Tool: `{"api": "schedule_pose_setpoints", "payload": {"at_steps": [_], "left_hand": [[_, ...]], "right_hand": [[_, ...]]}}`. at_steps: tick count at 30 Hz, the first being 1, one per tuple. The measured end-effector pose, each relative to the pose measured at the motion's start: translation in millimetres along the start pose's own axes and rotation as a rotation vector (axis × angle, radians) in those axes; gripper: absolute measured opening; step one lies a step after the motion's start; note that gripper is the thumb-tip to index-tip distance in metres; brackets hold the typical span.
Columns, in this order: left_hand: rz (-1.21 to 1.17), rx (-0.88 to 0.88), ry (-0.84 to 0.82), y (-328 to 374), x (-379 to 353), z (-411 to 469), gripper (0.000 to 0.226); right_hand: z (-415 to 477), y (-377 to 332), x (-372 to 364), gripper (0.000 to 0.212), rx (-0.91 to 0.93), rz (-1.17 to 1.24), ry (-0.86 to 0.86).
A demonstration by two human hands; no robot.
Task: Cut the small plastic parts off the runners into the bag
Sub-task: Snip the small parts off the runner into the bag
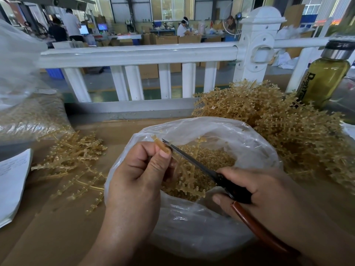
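Runner (163,147) is pinched in left hand (138,175) over open bag (192,227) at near centre, parts (211,160) inside, scissors (194,162) gripped in right hand (255,191), blades at its stem, uncut pile (288,127) far right.

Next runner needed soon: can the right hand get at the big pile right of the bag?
Likely not yet: the right hand grips the scissors. The pile lies open beside the bag, nothing in between, so only the full hand stands in the way.
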State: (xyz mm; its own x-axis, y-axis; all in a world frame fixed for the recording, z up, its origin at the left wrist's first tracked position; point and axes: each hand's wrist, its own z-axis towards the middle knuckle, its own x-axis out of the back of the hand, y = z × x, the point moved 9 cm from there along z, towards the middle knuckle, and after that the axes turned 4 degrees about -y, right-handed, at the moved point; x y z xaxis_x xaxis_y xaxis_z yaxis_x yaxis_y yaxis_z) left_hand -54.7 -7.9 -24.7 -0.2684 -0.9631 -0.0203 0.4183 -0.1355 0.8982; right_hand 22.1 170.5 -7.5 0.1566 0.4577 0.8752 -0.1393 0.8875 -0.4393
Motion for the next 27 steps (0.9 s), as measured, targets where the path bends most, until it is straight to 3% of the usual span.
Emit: {"api": "schedule_pose_setpoints", "payload": {"at_steps": [10, 16, 19, 22, 27], "left_hand": [[-0.06, 0.05, 0.006, -2.4, -0.3, 1.0, 0.026], [-0.218, 0.141, 0.022, -7.2, 0.1, 1.5, 0.028], [-0.365, 0.182, 0.024, -7.9, -3.9, 1.6, 0.024], [-0.49, 0.216, -0.042, -7.7, -15.6, -0.8, 0.021], [-0.54, 0.26, -0.149, -6.4, -33.3, -8.0, 0.015]], "right_hand": [[0.1, -1.5, -2.5, 0.033, 0.02, 0.067, 0.005], [0.7, 8.0, -7.2, 0.043, 0.014, 0.197, 0.036], [0.4, 21.6, -2.8, 0.055, -0.052, 0.534, 0.158], [2.4, 26.8, -17.6, 0.056, -0.091, 0.893, 0.132], [4.8, 13.6, -27.0, 0.042, -0.018, 1.12, 0.105]]}}
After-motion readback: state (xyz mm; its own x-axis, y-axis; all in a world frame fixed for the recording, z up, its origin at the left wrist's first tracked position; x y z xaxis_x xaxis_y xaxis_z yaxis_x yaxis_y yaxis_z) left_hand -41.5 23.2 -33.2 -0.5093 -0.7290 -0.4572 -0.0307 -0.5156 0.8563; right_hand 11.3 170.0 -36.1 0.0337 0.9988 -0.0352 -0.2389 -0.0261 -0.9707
